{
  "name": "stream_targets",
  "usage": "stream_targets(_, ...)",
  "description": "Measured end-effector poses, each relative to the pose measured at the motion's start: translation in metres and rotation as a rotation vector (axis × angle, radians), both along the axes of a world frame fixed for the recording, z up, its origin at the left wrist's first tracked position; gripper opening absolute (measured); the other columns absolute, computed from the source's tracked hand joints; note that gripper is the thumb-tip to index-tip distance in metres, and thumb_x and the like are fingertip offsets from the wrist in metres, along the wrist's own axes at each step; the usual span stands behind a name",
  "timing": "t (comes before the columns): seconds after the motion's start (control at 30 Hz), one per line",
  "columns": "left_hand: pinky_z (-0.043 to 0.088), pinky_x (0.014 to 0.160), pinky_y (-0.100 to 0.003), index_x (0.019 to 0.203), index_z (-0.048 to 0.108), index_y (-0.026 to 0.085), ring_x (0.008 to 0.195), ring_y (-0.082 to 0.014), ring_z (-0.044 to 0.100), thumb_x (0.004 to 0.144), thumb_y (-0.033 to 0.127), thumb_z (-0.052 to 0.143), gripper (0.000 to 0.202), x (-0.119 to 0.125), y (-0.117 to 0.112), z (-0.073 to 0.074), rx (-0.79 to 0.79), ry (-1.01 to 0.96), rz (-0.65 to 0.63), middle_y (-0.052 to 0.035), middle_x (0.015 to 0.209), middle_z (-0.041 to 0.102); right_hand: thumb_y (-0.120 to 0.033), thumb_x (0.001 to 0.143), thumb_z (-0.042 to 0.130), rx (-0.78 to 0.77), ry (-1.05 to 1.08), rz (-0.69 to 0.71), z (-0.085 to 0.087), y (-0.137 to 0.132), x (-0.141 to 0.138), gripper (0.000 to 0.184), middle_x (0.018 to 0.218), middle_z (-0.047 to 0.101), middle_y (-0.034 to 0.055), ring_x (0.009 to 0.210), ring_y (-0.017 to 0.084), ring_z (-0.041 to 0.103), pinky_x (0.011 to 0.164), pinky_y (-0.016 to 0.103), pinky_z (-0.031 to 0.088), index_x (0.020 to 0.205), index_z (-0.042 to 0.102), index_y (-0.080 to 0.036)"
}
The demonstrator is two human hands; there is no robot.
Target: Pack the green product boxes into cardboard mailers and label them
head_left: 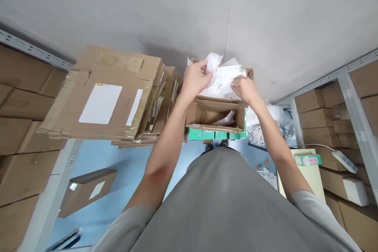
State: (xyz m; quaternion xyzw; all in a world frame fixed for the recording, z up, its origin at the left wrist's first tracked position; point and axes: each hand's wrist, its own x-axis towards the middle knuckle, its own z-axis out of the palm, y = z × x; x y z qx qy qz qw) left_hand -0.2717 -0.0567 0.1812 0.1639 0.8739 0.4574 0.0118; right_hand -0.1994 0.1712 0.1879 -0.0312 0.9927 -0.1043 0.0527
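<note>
White paper sheets (226,76), thin and crumpled, fill an open cardboard box (250,74) against the wall. My left hand (196,78) pinches a raised piece at the left side of the heap. At the right side my right hand (245,88) has its fingers closed on the paper's edge. Nearer to me stands a second open cardboard box (193,115), with a white piece of paper (226,119) inside. Green boxes (221,135) show beneath it.
Flattened cardboard boxes (115,67) are stacked high on the left. Shelves with cartons (314,118) line both sides. A closed carton (88,189) lies on the blue floor. A power strip (345,161) hangs at the right; paper scraps (265,134) lie below my right forearm.
</note>
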Motion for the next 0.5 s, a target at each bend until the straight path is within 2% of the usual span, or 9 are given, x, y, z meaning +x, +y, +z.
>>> stream_targets(0.1,0.066,0.102,-0.039,0.116,0.08,0.018,0.112,-0.0267,0.079,0.092,0.026,0.069,0.028,0.006,-0.001,0.016,0.309,-0.102,0.026,-0.0076,0.11,0.085,-0.026,0.112,0.061,0.061,-0.107,-0.012,-0.018,-0.004,-0.006,0.032,0.148,0.08,0.0147,0.131,0.037,0.077,0.111,0.047,0.062,0.131,0.087,-0.024)
stream_targets(0.17,0.067,0.098,-0.039,0.115,0.08,0.018,0.109,-0.0263,0.08,0.091,0.031,0.072,0.028,0.017,-0.009,0.031,0.48,-0.17,0.018,-0.0069,0.107,0.084,-0.027,0.112,0.06,0.074,-0.15,-0.01,-0.023,-0.005,-0.007,0.034,0.148,0.08,0.0147,0.132,0.036,0.077,0.112,0.048,0.062,0.134,0.086,-0.024)
stream_targets(0.23,0.068,0.094,-0.039,0.115,0.08,0.019,0.106,-0.0271,0.081,0.09,0.038,0.078,0.032,0.033,-0.022,0.042,0.575,-0.213,-0.034,-0.007,0.105,0.084,-0.028,0.113,0.059,0.07,-0.163,-0.019,-0.024,-0.006,-0.005,0.036,0.15,0.079,0.0141,0.134,0.035,0.076,0.113,0.046,0.061,0.138,0.084,-0.024)
stream_targets(0.27,0.068,0.093,-0.04,0.116,0.08,0.019,0.105,-0.0278,0.082,0.09,0.041,0.08,0.035,0.041,-0.03,0.045,0.574,-0.228,-0.094,-0.0072,0.104,0.084,-0.029,0.113,0.059,0.064,-0.161,-0.027,-0.023,-0.005,-0.004,0.037,0.149,0.079,0.0141,0.135,0.034,0.076,0.114,0.045,0.061,0.14,0.083,-0.023)
stream_targets(0.33,0.068,0.093,-0.04,0.114,0.081,0.018,0.105,-0.0289,0.082,0.09,0.045,0.082,0.036,0.057,-0.044,0.042,0.453,-0.267,-0.276,-0.007,0.102,0.085,-0.03,0.114,0.059,0.051,-0.15,-0.045,-0.02,-0.004,-0.002,0.037,0.147,0.08,0.0152,0.134,0.034,0.076,0.114,0.044,0.059,0.142,0.081,-0.022)
stream_targets(0.4,0.067,0.097,-0.041,0.11,0.083,0.019,0.107,-0.0301,0.082,0.092,0.045,0.079,0.032,0.069,-0.051,0.028,0.21,-0.306,-0.459,-0.0062,0.104,0.086,-0.03,0.114,0.059,0.033,-0.127,-0.041,-0.017,-0.004,-0.001,0.037,0.146,0.081,0.016,0.133,0.035,0.076,0.113,0.043,0.059,0.141,0.082,-0.021)
stream_targets(0.43,0.066,0.101,-0.043,0.111,0.084,0.019,0.11,-0.0313,0.082,0.093,0.042,0.077,0.03,0.074,-0.051,0.019,0.068,-0.316,-0.514,-0.0062,0.108,0.087,-0.029,0.114,0.058,0.022,-0.107,-0.033,-0.016,-0.004,0.0,0.037,0.147,0.08,0.0158,0.133,0.035,0.076,0.113,0.043,0.059,0.139,0.083,-0.021)
stream_targets(0.5,0.063,0.113,-0.047,0.118,0.086,0.022,0.123,-0.0347,0.081,0.093,0.034,0.075,0.03,0.082,-0.048,0.002,-0.179,-0.302,-0.522,-0.0076,0.124,0.088,-0.03,0.115,0.057,-0.002,-0.053,-0.012,-0.014,-0.005,0.001,0.036,0.153,0.076,0.0143,0.131,0.035,0.075,0.11,0.044,0.06,0.135,0.085,-0.023)
